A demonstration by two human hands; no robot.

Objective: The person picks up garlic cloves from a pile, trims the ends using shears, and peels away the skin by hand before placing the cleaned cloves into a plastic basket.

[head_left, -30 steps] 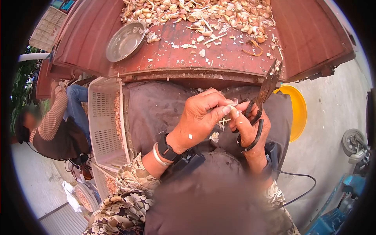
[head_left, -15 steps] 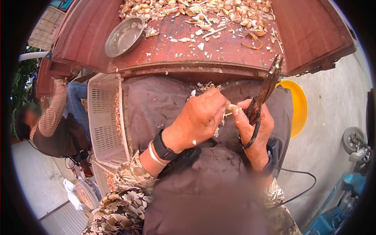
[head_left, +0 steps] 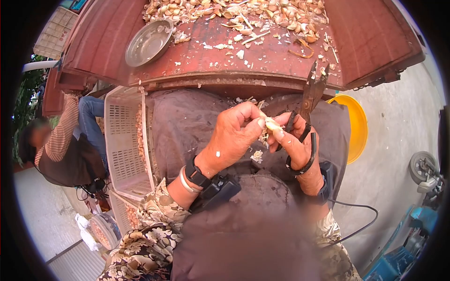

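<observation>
Garlic clove (head_left: 271, 124) at the fingertips, pinched between left hand (head_left: 234, 133) and right hand (head_left: 300, 147), just above the lap cloth (head_left: 183, 122). Could slip and drop among peel scraps (head_left: 256, 156) if squeezed unevenly from either side. Scissors (head_left: 309, 99) also in the right grip, with black handles about the palm and parted blades toward the red table (head_left: 201, 61) on the far side. Could snag its near edge, or nick skin, through a careless right-wrist turn
</observation>
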